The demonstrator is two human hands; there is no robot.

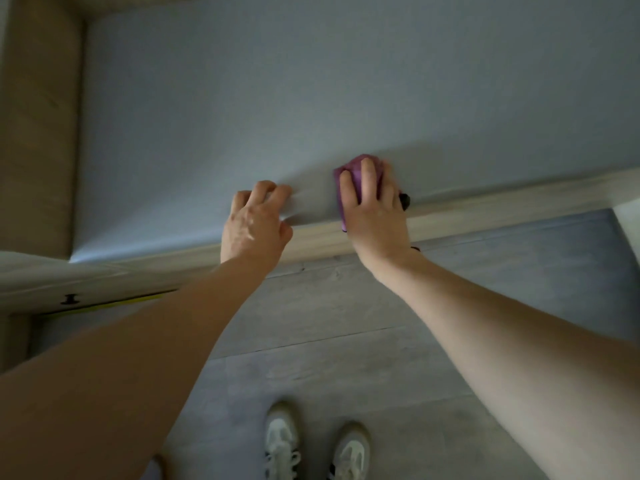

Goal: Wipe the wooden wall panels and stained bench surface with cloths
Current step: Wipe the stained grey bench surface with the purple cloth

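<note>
My right hand point(372, 206) holds a bunched purple cloth point(356, 168) against the pale grey wall point(311, 98), just above the light wooden baseboard point(485, 206). Its fingers lie over the cloth, which bulges up between them and trails down past the hand's left side. My left hand point(254, 223) is a short way to the left, bent fingertips resting on the same wall above the baseboard. I see no cloth in it. Both arms reach forward and down from the bottom corners.
A beige upholstered piece point(34, 116) stands against the wall at the left. A white rail or edge point(52, 278) crosses the lower left, with a yellow strip beneath it. The floor point(329, 341) is grey wood-look planks, and my two white shoes point(311, 445) stand on it.
</note>
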